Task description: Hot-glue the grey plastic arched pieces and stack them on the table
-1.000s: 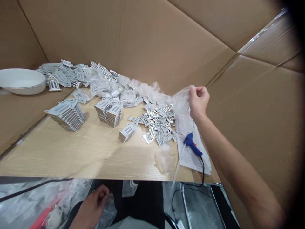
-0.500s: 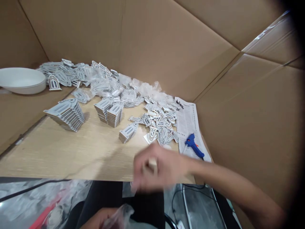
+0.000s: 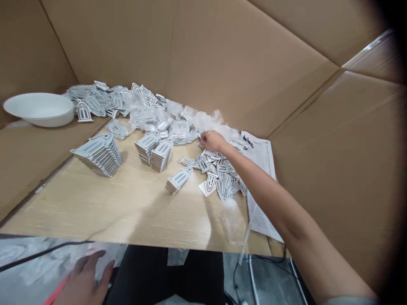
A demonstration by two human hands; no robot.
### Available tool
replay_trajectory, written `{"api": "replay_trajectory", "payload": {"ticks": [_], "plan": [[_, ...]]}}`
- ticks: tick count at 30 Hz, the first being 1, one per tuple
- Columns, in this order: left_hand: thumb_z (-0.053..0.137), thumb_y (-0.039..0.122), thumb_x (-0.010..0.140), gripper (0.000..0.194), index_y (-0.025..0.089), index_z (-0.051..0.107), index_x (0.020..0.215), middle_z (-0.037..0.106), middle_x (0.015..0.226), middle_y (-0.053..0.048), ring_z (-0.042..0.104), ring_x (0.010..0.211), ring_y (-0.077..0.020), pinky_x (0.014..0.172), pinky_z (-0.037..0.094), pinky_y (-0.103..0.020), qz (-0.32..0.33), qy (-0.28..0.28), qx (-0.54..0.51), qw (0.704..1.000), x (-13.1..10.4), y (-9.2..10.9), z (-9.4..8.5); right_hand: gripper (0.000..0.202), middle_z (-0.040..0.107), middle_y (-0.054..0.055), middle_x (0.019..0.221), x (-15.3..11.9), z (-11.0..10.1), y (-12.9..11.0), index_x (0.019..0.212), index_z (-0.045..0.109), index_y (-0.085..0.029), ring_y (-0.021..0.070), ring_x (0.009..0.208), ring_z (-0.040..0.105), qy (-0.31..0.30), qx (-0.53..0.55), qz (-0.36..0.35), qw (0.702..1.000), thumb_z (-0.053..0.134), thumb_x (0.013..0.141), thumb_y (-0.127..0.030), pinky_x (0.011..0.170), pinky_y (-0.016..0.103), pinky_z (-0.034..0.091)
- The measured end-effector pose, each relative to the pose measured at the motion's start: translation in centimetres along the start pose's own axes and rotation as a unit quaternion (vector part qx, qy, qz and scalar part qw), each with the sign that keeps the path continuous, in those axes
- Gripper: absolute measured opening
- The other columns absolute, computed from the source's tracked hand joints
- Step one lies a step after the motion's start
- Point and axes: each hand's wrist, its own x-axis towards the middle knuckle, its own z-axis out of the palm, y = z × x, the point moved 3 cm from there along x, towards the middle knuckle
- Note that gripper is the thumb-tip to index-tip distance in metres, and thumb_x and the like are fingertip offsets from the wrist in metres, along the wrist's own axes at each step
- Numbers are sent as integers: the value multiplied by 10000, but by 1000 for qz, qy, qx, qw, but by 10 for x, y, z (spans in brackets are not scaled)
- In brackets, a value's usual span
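Note:
Reaching across the table, my right hand [image 3: 212, 140] is closed at the back edge of a loose pile of grey arched window pieces [image 3: 224, 171]; what its fingers hold, if anything, is hidden. My left hand [image 3: 85, 279] hangs low at the left, below the table edge, fingers spread and holding nothing. Neat stacks of the same pieces stand on the table: a large leaning one [image 3: 100, 154] at the left, two side by side [image 3: 161, 154] in the middle, and a small one [image 3: 179, 180] nearer the front.
A white bowl [image 3: 40, 110] sits at the far left. Bagged pieces [image 3: 148, 112] line the back by the cardboard wall [image 3: 203, 55]. Newspaper [image 3: 260, 156] lies at the right, and a crumpled clear bag [image 3: 231, 220] near the front edge.
My right hand has moved from the table's front to the back of the loose pile. My left hand has moved left and no longer holds clear plastic. The crumpled bag now shows on the table.

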Motion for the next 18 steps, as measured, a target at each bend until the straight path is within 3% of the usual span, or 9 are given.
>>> {"api": "replay_trajectory", "payload": {"ticks": [2, 5, 9, 12, 15, 18], "plan": [[459, 592, 996, 518, 197, 729, 1195, 759, 1363, -223, 775, 1221, -438, 1022, 633, -576, 5, -30, 5, 1000, -5, 23, 5, 340, 745, 113, 1355, -7, -13, 11, 1349, 729, -183, 263, 1146, 755, 29, 21, -5, 999, 748, 1091, -403, 986, 477, 659], [438, 558, 985, 499, 192, 740, 1139, 786, 1289, -221, 766, 1241, -424, 1118, 588, -573, 30, -54, -24, 998, -10, 50, 13, 183, 783, 100, 1177, -27, -39, 32, 1180, 732, -172, 223, 961, 761, 86, 63, -12, 994, 682, 1113, -335, 871, 396, 652], [449, 550, 956, 499, 179, 745, 1109, 793, 1256, -235, 754, 1257, -425, 1187, 548, -585, 47, -81, -70, 993, -16, 67, 30, 106, 807, 105, 1094, -49, -56, 39, 1051, 738, -193, 219, 886, 771, 110, 73, -18, 991, 664, 1093, -258, 827, 360, 639], [407, 559, 963, 611, 115, 753, 1200, 770, 1326, -275, 726, 1304, -465, 1210, 527, -627, 48, -92, -50, 993, -26, 74, 45, 95, 813, 94, 1116, -39, -40, 21, 1054, 776, -173, 242, 1022, 779, 64, 31, -21, 997, 790, 1033, -265, 969, 407, 639], [359, 542, 995, 689, 56, 732, 1309, 743, 1400, -301, 671, 1381, -506, 1220, 510, -654, 62, -80, 0, 995, -37, 81, 52, 332, 752, 113, 1354, -14, -13, -2, 1331, 741, -180, 266, 1162, 758, 21, -13, -5, 1000, 773, 1075, -390, 1006, 488, 656], [324, 505, 1030, 688, 40, 714, 1354, 721, 1433, -315, 671, 1376, -500, 1204, 525, -638, 74, -69, 42, 994, -43, 86, 52, 384, 705, 135, 1466, 5, 8, -17, 1427, 709, -208, 282, 1231, 739, 8, -30, 9, 999, 744, 1096, -400, 1034, 500, 652]]}}
